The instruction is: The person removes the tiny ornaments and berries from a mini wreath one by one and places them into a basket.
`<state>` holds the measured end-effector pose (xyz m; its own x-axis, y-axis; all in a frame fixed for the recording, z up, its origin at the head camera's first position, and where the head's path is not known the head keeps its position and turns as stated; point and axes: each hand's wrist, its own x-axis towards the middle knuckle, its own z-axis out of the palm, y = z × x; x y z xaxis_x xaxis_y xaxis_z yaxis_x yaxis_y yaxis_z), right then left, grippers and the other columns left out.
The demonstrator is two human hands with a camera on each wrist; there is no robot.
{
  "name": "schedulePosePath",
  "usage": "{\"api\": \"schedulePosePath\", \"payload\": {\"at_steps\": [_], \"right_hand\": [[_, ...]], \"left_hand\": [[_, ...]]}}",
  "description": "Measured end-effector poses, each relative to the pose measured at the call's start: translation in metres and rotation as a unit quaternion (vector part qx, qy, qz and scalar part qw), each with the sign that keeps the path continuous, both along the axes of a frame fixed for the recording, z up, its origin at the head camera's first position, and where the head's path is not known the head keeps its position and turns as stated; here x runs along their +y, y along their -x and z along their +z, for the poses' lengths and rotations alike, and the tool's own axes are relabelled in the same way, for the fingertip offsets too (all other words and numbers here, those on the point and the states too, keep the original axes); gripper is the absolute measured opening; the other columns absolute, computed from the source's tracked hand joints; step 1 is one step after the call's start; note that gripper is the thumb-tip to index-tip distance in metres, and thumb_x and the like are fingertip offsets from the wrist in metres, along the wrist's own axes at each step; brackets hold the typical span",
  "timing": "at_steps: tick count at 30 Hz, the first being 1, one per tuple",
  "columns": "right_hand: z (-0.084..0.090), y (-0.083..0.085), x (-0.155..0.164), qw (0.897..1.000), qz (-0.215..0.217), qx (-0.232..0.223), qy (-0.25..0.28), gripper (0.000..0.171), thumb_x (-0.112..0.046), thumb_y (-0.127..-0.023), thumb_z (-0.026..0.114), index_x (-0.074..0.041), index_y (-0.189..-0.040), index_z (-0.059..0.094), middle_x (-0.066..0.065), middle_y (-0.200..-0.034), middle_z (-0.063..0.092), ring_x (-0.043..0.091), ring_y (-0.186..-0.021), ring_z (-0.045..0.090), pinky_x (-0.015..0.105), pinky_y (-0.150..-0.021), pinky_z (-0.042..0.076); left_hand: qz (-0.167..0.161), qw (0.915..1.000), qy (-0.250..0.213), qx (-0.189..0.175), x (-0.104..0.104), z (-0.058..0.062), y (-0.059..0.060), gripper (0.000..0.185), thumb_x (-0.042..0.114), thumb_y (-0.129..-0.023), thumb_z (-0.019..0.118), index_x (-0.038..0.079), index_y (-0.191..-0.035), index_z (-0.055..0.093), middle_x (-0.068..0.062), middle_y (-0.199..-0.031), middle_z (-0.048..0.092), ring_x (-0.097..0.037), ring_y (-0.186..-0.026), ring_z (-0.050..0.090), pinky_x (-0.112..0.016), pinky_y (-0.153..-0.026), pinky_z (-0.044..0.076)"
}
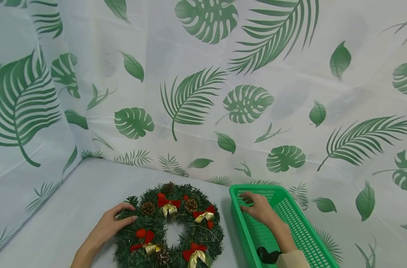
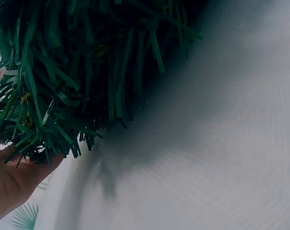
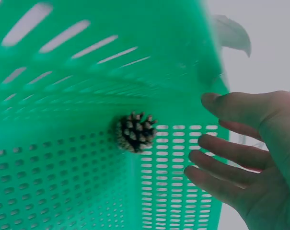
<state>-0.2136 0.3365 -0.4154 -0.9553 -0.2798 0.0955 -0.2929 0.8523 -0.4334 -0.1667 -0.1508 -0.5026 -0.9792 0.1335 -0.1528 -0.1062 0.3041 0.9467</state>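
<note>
A green Christmas wreath (image 1: 208, 232) lies on the white surface, dressed with red-and-gold bows (image 1: 170, 206) and brown pinecones (image 1: 148, 208). My left hand (image 1: 112, 220) grips its left edge, greenery between thumb and fingers. Close up in the left wrist view, the left hand (image 2: 15, 179) is partly covered by green needles. Over the far left part of a green plastic basket (image 1: 257, 238), my right hand (image 1: 258, 209) reaches in with fingers apart and nothing held. A single pinecone (image 3: 136, 133) sits in a corner of the basket in the right wrist view, apart from the right hand (image 3: 250, 158).
The basket's perforated walls stand right of the wreath, with a narrow strip of white surface (image 1: 228, 242) between. A white curtain (image 1: 196, 149) printed with green leaves hangs behind and on the left. A black strap (image 1: 268, 256) is around the right wrist.
</note>
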Motion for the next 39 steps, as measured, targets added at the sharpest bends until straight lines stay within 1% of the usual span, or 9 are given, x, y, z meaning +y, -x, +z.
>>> {"api": "schedulePosePath", "payload": {"at_steps": [5, 9, 12, 17, 23, 27, 34, 39], "right_hand": [[0.009, -0.003, -0.002, 1.0, -0.018, -0.008, 0.001, 0.039, -0.01, -0.092, 0.077, 0.004, -0.127, 0.066, 0.024, -0.115, 0.071, 0.042, -0.104, 0.071, 0.045, -0.082, 0.063], [0.01, -0.003, -0.002, 1.0, -0.017, -0.006, -0.004, 0.04, -0.014, -0.093, 0.077, 0.004, -0.127, 0.065, 0.024, -0.115, 0.071, 0.041, -0.103, 0.072, 0.045, -0.082, 0.063], [0.012, -0.005, 0.0, 1.0, -0.01, 0.003, -0.007, 0.038, -0.013, -0.094, 0.075, 0.003, -0.127, 0.066, 0.023, -0.114, 0.071, 0.041, -0.103, 0.072, 0.044, -0.081, 0.063], [0.016, -0.01, -0.002, 1.0, 0.004, 0.025, -0.008, 0.031, -0.01, -0.096, 0.071, 0.003, -0.124, 0.067, 0.021, -0.112, 0.072, 0.037, -0.1, 0.073, 0.041, -0.08, 0.063], [0.022, -0.017, -0.008, 0.999, -0.003, 0.042, -0.002, 0.027, -0.008, -0.098, 0.069, 0.002, -0.123, 0.069, 0.018, -0.111, 0.074, 0.032, -0.098, 0.074, 0.039, -0.08, 0.064], [0.025, -0.021, -0.013, 0.999, 0.002, 0.041, 0.008, 0.028, -0.009, -0.099, 0.068, 0.001, -0.125, 0.068, 0.017, -0.113, 0.074, 0.031, -0.1, 0.073, 0.036, -0.082, 0.064], [0.032, -0.028, -0.022, 0.998, 0.016, 0.042, 0.033, 0.029, -0.011, -0.1, 0.068, 0.002, -0.126, 0.067, 0.013, -0.111, 0.075, 0.029, -0.1, 0.073, 0.033, -0.083, 0.063], [0.033, -0.029, -0.031, 0.998, 0.017, 0.035, 0.046, 0.03, -0.011, -0.099, 0.069, 0.002, -0.127, 0.067, 0.015, -0.114, 0.074, 0.029, -0.102, 0.072, 0.031, -0.085, 0.063]], "left_hand": [[0.001, 1.0, 0.002, 0.0, 0.001, 0.0, 0.0, 0.044, 0.035, -0.097, 0.073, 0.008, -0.13, 0.062, -0.018, -0.147, 0.054, -0.051, -0.148, 0.031, -0.072, -0.111, 0.037], [0.003, 1.0, 0.0, -0.005, 0.0, 0.001, -0.002, 0.045, 0.036, -0.097, 0.072, 0.008, -0.13, 0.062, -0.019, -0.149, 0.052, -0.051, -0.148, 0.031, -0.072, -0.11, 0.038], [0.003, 1.0, 0.002, -0.007, 0.0, 0.002, -0.002, 0.045, 0.036, -0.097, 0.072, 0.008, -0.13, 0.061, -0.02, -0.149, 0.052, -0.053, -0.149, 0.029, -0.072, -0.111, 0.037], [0.004, 0.9999, 0.011, -0.001, 0.0, 0.002, -0.003, 0.044, 0.035, -0.097, 0.072, 0.008, -0.13, 0.062, -0.018, -0.146, 0.055, -0.054, -0.148, 0.029, -0.073, -0.112, 0.035], [0.004, 0.9999, 0.01, -0.011, 0.0, 0.002, -0.002, 0.046, 0.037, -0.097, 0.072, 0.008, -0.131, 0.061, -0.018, -0.147, 0.054, -0.053, -0.149, 0.028, -0.074, -0.113, 0.032], [0.004, 0.9998, 0.007, -0.016, -0.001, 0.001, -0.001, 0.046, 0.037, -0.097, 0.072, 0.008, -0.132, 0.061, -0.019, -0.149, 0.052, -0.052, -0.149, 0.027, -0.074, -0.112, 0.035], [0.007, 0.9998, 0.012, -0.011, 0.0, 0.001, -0.001, 0.046, 0.035, -0.096, 0.074, 0.008, -0.13, 0.062, -0.02, -0.148, 0.052, -0.051, -0.147, 0.033, -0.068, -0.107, 0.043], [0.006, 0.9999, 0.013, -0.005, 0.0, 0.002, -0.001, 0.045, 0.035, -0.096, 0.073, 0.007, -0.129, 0.062, -0.02, -0.147, 0.053, -0.051, -0.147, 0.033, -0.069, -0.107, 0.042]]}}
